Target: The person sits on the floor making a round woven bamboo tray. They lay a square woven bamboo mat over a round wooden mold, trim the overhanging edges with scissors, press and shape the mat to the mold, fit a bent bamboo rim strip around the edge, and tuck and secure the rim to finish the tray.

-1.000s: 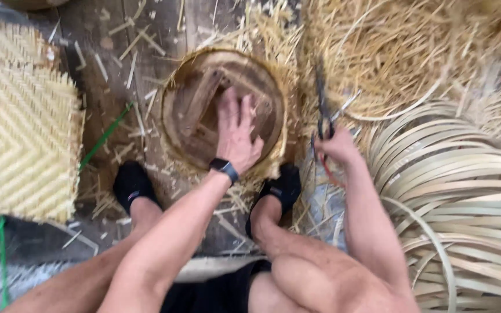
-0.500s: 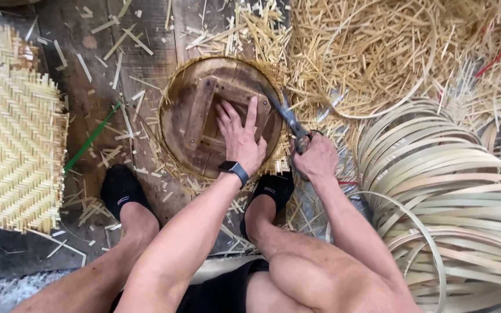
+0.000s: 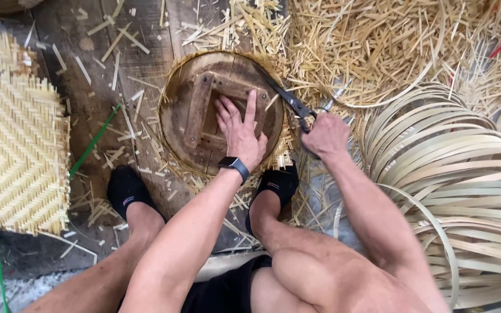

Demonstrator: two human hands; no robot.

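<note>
At disc rim point(image 3: 175, 98): shears point(image 3: 288, 98), strip coils point(image 3: 453, 174) crowding

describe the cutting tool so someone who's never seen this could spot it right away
Start at the round wooden form on the plank floor, where the left hand presses flat. Along its right rim, the right hand holds dark metal shears, blades pointing up and left over the rim. They are the only dark metal thing among pale yellow bamboo strips and trimmings.
</note>
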